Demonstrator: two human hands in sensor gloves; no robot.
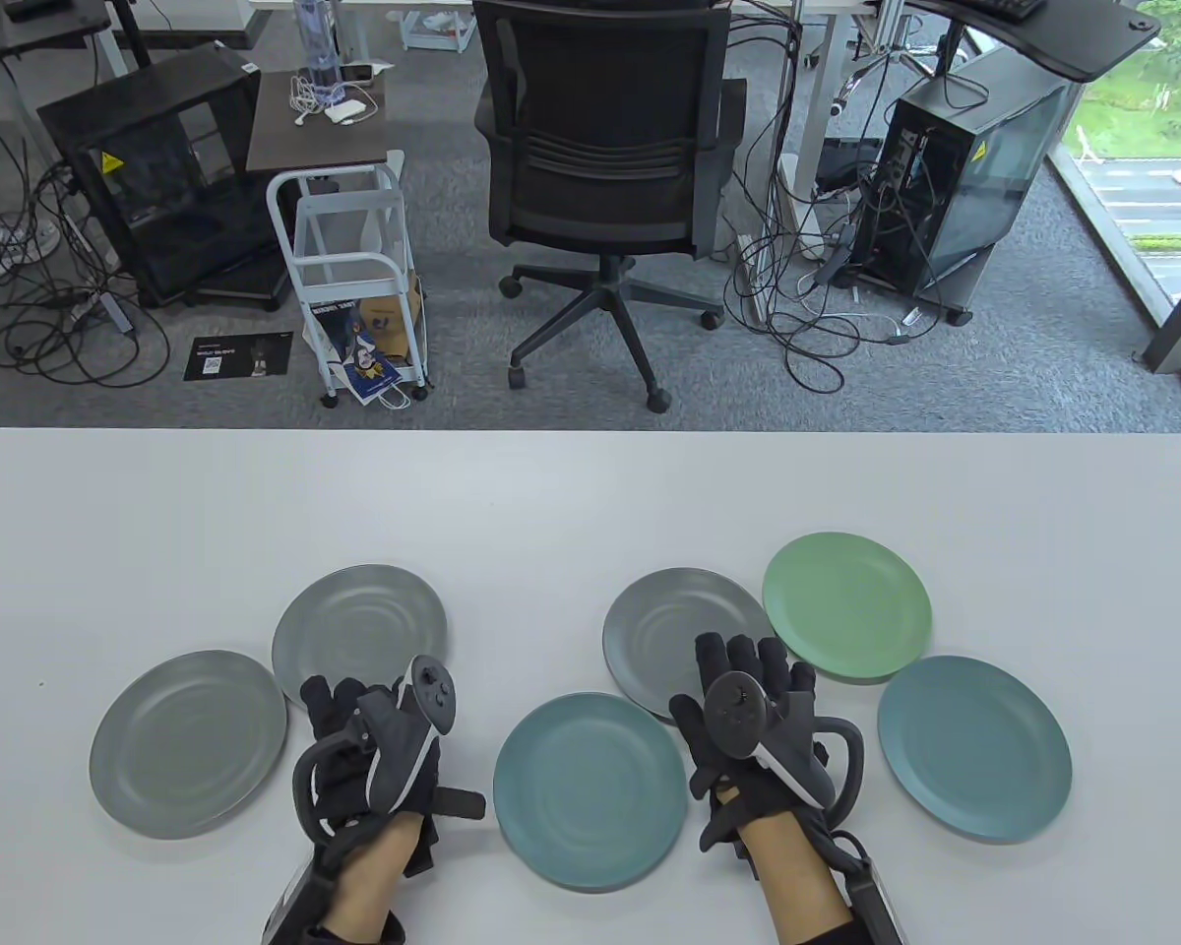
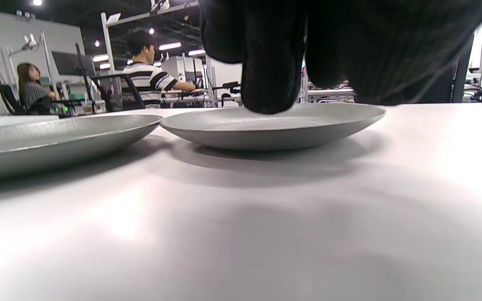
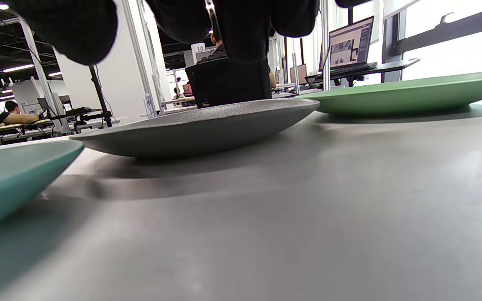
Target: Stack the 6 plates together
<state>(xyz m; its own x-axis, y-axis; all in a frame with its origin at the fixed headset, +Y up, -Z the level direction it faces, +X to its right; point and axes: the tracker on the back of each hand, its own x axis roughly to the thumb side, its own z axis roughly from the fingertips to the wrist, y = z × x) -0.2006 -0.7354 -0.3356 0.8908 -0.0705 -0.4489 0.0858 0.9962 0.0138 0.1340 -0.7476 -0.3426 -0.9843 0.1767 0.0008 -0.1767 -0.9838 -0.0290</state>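
From above, the white tabletop (image 1: 590,492) carries six plates toward its near edge: two grey plates (image 1: 189,743) at left, a teal plate (image 1: 590,792) at the middle, a dark grey plate (image 1: 664,630), a green plate (image 1: 846,605) and another teal plate (image 1: 974,748) at right. An office chair (image 1: 600,148) stands beyond the far edge.

The left hand (image 1: 374,738) covers one grey plate's near rim; the right hand (image 1: 753,719) lies over the dark grey plate, fingers spread.

The left wrist view shows a fingertip (image 2: 270,79) at the plate's rim; whether it grips, I cannot tell.

The right wrist view cuts off its fingers (image 3: 241,29) above the plate, not clamped.
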